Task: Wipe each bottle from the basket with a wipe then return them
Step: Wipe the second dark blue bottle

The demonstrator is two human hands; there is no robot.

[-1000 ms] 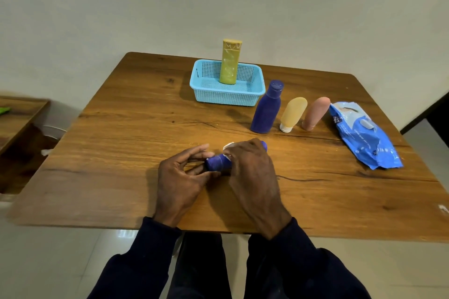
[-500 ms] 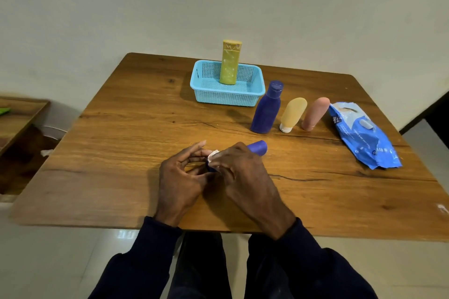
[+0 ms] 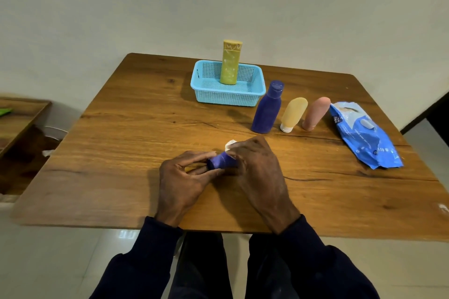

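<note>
A small blue bottle (image 3: pixel 222 160) lies sideways above the table's front middle. My left hand (image 3: pixel 184 177) pinches its left end between thumb and fingers. My right hand (image 3: pixel 257 170) wraps over its right part and holds a white wipe (image 3: pixel 229 145) against it; only a corner of the wipe shows. A light blue basket (image 3: pixel 228 98) stands at the back with a tall yellow-green bottle (image 3: pixel 230 63) upright in it. Right of the basket stand a dark blue bottle (image 3: pixel 267 109), a yellow tube (image 3: pixel 292 114) and a pink tube (image 3: pixel 315 113).
A blue pack of wipes (image 3: pixel 362 133) lies at the table's right side. The wooden table (image 3: pixel 121 153) ends just in front of my arms. A lower wooden surface (image 3: pixel 17 114) is at the far left.
My right hand with the wipe slid left over the small bottle, then back to the right, uncovering the bottle's left part again. My left hand kept its hold.
</note>
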